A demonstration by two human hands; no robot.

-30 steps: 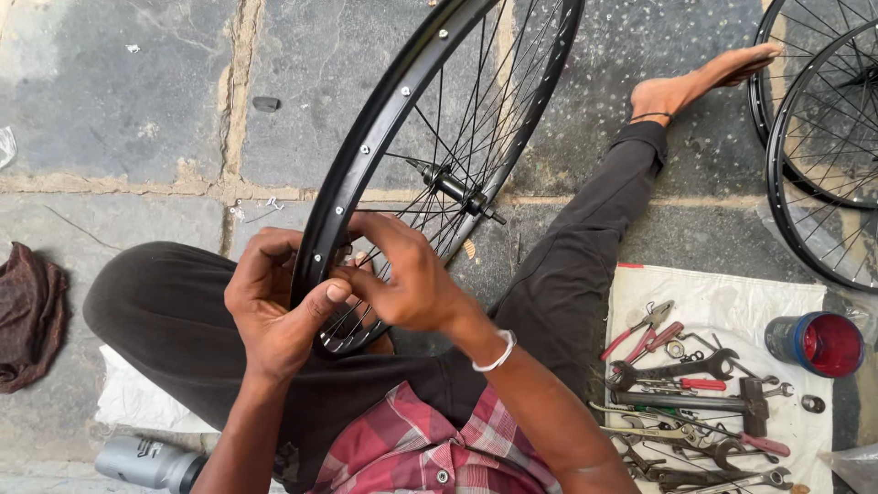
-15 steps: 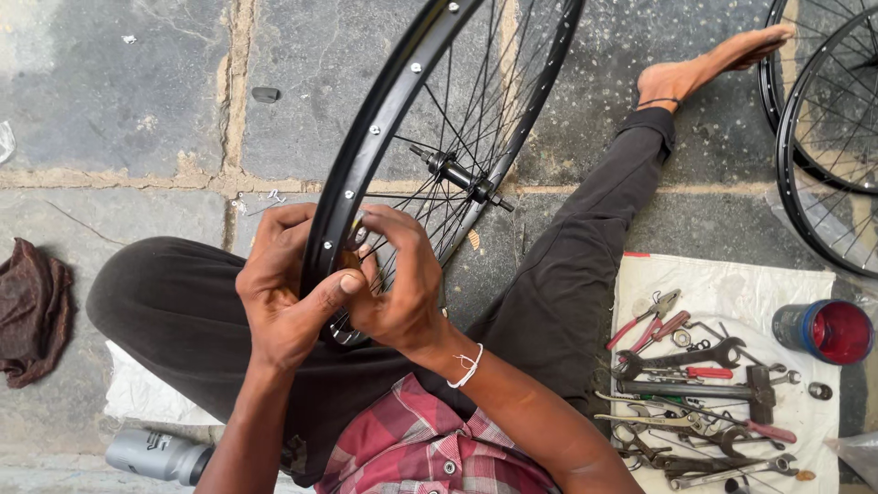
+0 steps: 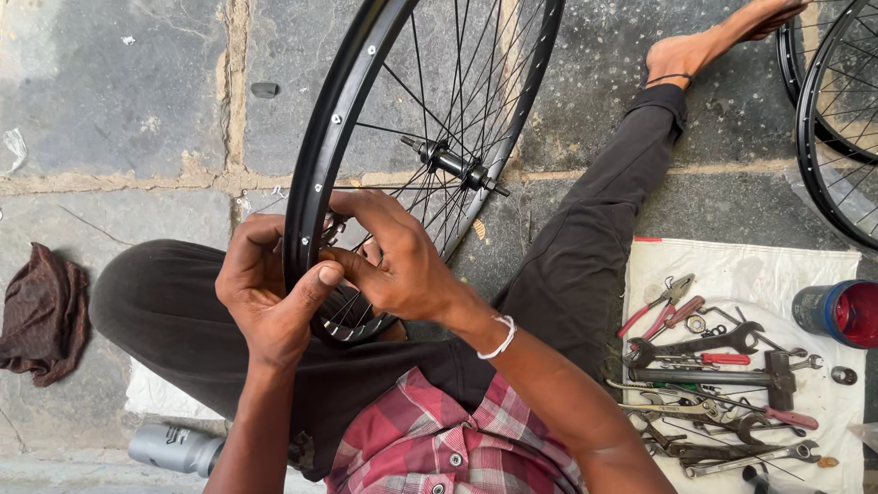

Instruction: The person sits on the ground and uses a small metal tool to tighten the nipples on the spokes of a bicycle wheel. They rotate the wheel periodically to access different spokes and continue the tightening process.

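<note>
1. Two of our hands close on one black bicycle wheel (image 3: 315,174), which stands upright on the stone floor across our lap; it is our landmark.
2. Far left of the wheel lies a brown rag (image 3: 41,311); a grey can (image 3: 174,448) rests below and left of it.
3. Our left hand (image 3: 265,293) grips the rim's lower left, thumb pressed over its edge.
4. Our right hand (image 3: 393,256) pinches narrowly at the spokes inside that rim, touching our left thumb; what it pinches we cannot tell.
5. Right of the wheel, a white cloth (image 3: 732,265) bears wrenches (image 3: 704,346) and pliers (image 3: 654,306), with a red-and-blue tin (image 3: 841,313) beyond.
</note>
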